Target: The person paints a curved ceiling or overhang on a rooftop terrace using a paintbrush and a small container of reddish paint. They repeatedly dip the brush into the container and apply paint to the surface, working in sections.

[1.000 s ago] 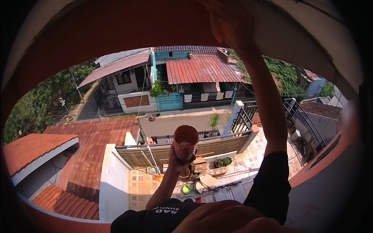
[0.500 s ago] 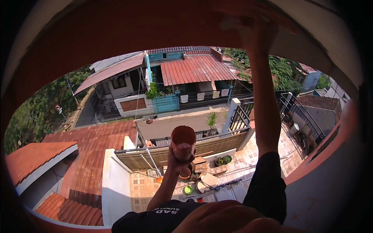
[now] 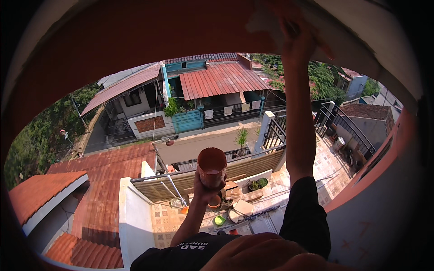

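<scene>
- Head view: the right hand (image 3: pixel 298 43) is raised to the overhead beam (image 3: pixel 149 31), farther to the right along it than a second ago; against half a second ago its place there is much the same.
- Its fingers look bent and drawn in, but shade and blur hide the tips, so I cannot tell whether they are together, apart or clamped on a tool.
- A pale patch (image 3: pixel 264 22) shows plainly just left of that hand, beside the dark red-brown surface. That, as I judge it, means the red covering is uneven here and this edge is where the work is going on.
- The left hand (image 3: pixel 205 192) stays wrapped around the red-brown cup (image 3: pixel 211 168), clamped on its lower part.
- The cup is below the beam, well apart from the right hand, roughly upright with its mouth toward the camera; its contents are too dim to tell.
- The houses and the tiled yard (image 3: pixel 165 221) lie slightly farther left in view, which suggests a small head turn; the cup keeps nearly the same place.
</scene>
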